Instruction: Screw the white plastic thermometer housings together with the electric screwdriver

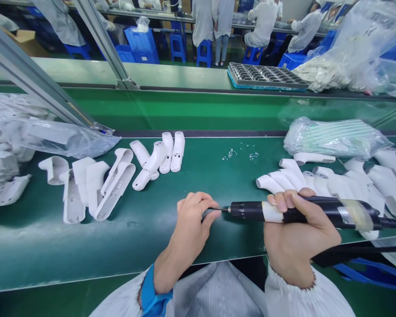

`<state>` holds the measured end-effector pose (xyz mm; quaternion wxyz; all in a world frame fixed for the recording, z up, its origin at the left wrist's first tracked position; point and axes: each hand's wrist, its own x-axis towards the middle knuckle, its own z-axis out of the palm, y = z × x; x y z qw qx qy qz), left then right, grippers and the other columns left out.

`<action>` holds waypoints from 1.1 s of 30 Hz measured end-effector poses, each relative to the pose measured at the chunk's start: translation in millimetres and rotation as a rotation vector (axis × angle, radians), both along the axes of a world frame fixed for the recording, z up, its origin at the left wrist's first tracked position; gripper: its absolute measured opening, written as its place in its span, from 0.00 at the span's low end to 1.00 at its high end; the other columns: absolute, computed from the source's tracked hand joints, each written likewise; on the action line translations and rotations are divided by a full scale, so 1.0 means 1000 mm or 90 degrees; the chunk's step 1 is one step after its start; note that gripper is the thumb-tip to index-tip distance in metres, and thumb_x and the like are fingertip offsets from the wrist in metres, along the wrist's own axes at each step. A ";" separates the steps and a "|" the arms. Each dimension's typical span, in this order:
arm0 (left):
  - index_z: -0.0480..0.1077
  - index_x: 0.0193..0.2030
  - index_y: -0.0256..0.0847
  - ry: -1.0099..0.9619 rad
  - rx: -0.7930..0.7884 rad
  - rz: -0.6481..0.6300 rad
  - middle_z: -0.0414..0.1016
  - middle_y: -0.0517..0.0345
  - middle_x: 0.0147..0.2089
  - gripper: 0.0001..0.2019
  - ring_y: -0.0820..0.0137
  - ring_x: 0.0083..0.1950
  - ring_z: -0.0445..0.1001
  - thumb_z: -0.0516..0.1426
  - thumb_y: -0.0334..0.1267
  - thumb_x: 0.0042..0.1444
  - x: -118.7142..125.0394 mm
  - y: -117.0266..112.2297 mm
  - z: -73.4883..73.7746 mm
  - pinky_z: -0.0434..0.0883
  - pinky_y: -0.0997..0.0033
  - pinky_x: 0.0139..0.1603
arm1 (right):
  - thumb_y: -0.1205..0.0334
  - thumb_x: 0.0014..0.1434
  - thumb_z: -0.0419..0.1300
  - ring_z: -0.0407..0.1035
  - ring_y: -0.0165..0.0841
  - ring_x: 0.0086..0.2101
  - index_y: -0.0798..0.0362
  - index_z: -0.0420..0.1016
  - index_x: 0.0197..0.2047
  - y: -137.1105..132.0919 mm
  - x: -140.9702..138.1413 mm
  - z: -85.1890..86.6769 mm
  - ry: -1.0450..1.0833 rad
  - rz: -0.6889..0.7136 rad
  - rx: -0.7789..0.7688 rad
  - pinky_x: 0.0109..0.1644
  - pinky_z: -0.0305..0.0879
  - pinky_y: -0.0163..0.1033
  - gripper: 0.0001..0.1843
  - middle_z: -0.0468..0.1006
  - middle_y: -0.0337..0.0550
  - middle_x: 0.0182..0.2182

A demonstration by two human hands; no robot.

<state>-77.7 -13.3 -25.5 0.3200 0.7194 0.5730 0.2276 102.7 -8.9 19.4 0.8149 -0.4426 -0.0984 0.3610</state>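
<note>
My right hand point(297, 233) is wrapped round a black electric screwdriver point(317, 211) held level, its bit pointing left. My left hand point(193, 220) is pinched closed at the bit's tip point(218, 210), fingers touching it; whatever is between the fingertips is too small to make out. Both hands hover over the green mat point(191, 185) near its front edge. A scatter of tiny screws point(239, 153) lies on the mat beyond the hands.
White plastic gun-shaped shells lie in a group at left point(119, 176) and another at right point(317, 180). Clear bags of parts sit far left point(36, 136) and right point(333, 138). A grey tray point(265, 77) rests on the far belt. People stand at benches behind.
</note>
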 end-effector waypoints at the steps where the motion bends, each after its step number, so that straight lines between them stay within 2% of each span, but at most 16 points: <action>1: 0.80 0.41 0.47 0.000 0.012 -0.011 0.82 0.60 0.49 0.07 0.63 0.51 0.77 0.60 0.32 0.69 0.002 0.000 -0.001 0.62 0.54 0.58 | 0.66 0.41 0.65 0.56 0.25 0.21 0.52 0.64 0.32 -0.001 0.001 0.001 -0.001 -0.001 -0.003 0.27 0.64 0.34 0.15 0.59 0.34 0.20; 3: 0.79 0.38 0.46 0.004 0.047 -0.026 0.83 0.63 0.45 0.10 0.64 0.48 0.77 0.59 0.31 0.70 0.004 0.001 -0.003 0.60 0.54 0.57 | 0.66 0.41 0.64 0.56 0.25 0.21 0.52 0.64 0.32 -0.001 0.002 0.003 -0.005 -0.002 -0.005 0.27 0.64 0.34 0.14 0.58 0.33 0.21; 9: 0.75 0.33 0.42 0.013 0.224 -0.046 0.82 0.66 0.35 0.10 0.69 0.40 0.76 0.64 0.33 0.67 0.001 0.005 -0.009 0.56 0.56 0.55 | 0.65 0.42 0.64 0.55 0.25 0.21 0.51 0.64 0.32 -0.005 0.004 0.005 -0.003 0.004 -0.007 0.27 0.64 0.34 0.15 0.58 0.33 0.21; 12: 0.73 0.33 0.40 0.046 0.324 -0.071 0.80 0.66 0.34 0.11 0.70 0.38 0.75 0.62 0.32 0.70 0.002 0.006 -0.012 0.56 0.58 0.54 | 0.64 0.43 0.63 0.55 0.25 0.21 0.51 0.64 0.33 -0.006 0.002 0.005 -0.013 0.001 -0.005 0.27 0.64 0.34 0.13 0.57 0.33 0.21; 15: 0.72 0.35 0.38 0.141 0.398 -0.081 0.80 0.62 0.35 0.12 0.68 0.39 0.74 0.57 0.28 0.72 0.005 0.003 -0.012 0.56 0.57 0.53 | 0.65 0.45 0.62 0.56 0.26 0.21 0.51 0.64 0.33 -0.007 -0.001 0.004 -0.026 -0.022 0.003 0.27 0.63 0.34 0.12 0.58 0.34 0.21; 17: 0.72 0.37 0.37 0.156 0.393 -0.101 0.80 0.61 0.37 0.11 0.68 0.40 0.75 0.56 0.28 0.73 0.005 0.001 -0.008 0.57 0.58 0.52 | 0.66 0.44 0.61 0.56 0.27 0.21 0.51 0.64 0.33 -0.009 -0.001 0.004 -0.019 -0.041 -0.001 0.27 0.62 0.34 0.12 0.58 0.34 0.21; 19: 0.73 0.43 0.38 0.125 0.322 -0.144 0.82 0.61 0.43 0.02 0.66 0.46 0.76 0.60 0.31 0.71 0.001 0.004 -0.002 0.60 0.59 0.53 | 0.67 0.42 0.60 0.55 0.27 0.21 0.51 0.64 0.32 -0.011 0.003 0.002 -0.011 -0.051 -0.008 0.26 0.61 0.34 0.12 0.58 0.35 0.21; 20: 0.74 0.48 0.39 0.115 0.275 -0.158 0.82 0.59 0.48 0.04 0.65 0.50 0.77 0.63 0.33 0.69 -0.002 0.008 0.001 0.62 0.59 0.55 | 0.67 0.41 0.59 0.55 0.27 0.21 0.52 0.64 0.31 -0.012 0.007 0.001 -0.015 -0.055 -0.009 0.26 0.60 0.34 0.11 0.57 0.35 0.21; 21: 0.73 0.52 0.40 0.118 0.234 -0.151 0.81 0.57 0.53 0.09 0.63 0.55 0.76 0.65 0.34 0.67 -0.008 0.014 0.004 0.63 0.59 0.56 | 0.66 0.40 0.59 0.55 0.27 0.21 0.52 0.64 0.30 -0.014 0.011 0.000 -0.023 -0.060 -0.007 0.25 0.60 0.35 0.11 0.57 0.36 0.21; 23: 0.72 0.58 0.40 0.177 0.198 -0.047 0.78 0.49 0.60 0.16 0.56 0.61 0.74 0.65 0.37 0.66 -0.022 0.033 0.010 0.65 0.55 0.59 | 0.66 0.40 0.57 0.54 0.27 0.20 0.52 0.64 0.29 -0.015 0.021 -0.002 -0.042 -0.083 -0.005 0.25 0.60 0.35 0.09 0.55 0.36 0.20; 26: 0.70 0.62 0.31 0.345 0.217 0.250 0.73 0.32 0.63 0.20 0.42 0.63 0.70 0.61 0.41 0.68 -0.047 0.072 0.014 0.66 0.44 0.60 | 0.68 0.40 0.55 0.53 0.27 0.21 0.51 0.64 0.30 -0.016 0.033 0.000 -0.058 -0.120 0.007 0.25 0.61 0.35 0.09 0.54 0.36 0.21; 27: 0.69 0.62 0.28 0.397 0.207 0.323 0.72 0.27 0.64 0.22 0.37 0.64 0.69 0.61 0.42 0.68 -0.055 0.085 0.014 0.66 0.41 0.60 | 0.68 0.40 0.55 0.52 0.27 0.21 0.51 0.63 0.30 -0.017 0.036 0.001 -0.057 -0.131 0.013 0.26 0.60 0.34 0.10 0.54 0.35 0.21; 28: 0.70 0.61 0.25 0.435 0.180 0.360 0.71 0.24 0.63 0.24 0.34 0.65 0.67 0.61 0.43 0.67 -0.062 0.097 0.014 0.65 0.39 0.61 | 0.68 0.40 0.55 0.52 0.26 0.21 0.52 0.63 0.30 -0.018 0.039 0.003 -0.053 -0.143 0.019 0.26 0.60 0.34 0.10 0.54 0.35 0.21; 30: 0.70 0.59 0.21 0.468 0.116 0.361 0.70 0.21 0.63 0.24 0.31 0.66 0.65 0.61 0.42 0.66 -0.072 0.112 0.016 0.65 0.38 0.61 | 0.67 0.38 0.56 0.51 0.26 0.21 0.52 0.63 0.30 -0.020 0.042 0.005 -0.041 -0.155 0.023 0.25 0.59 0.34 0.11 0.53 0.34 0.22; 33: 0.71 0.56 0.23 0.421 0.126 0.331 0.70 0.21 0.63 0.20 0.32 0.67 0.65 0.58 0.41 0.67 -0.073 0.111 0.025 0.65 0.39 0.63 | 0.67 0.39 0.58 0.52 0.25 0.22 0.52 0.64 0.32 -0.028 0.046 0.008 -0.041 -0.129 0.040 0.25 0.60 0.33 0.13 0.53 0.34 0.23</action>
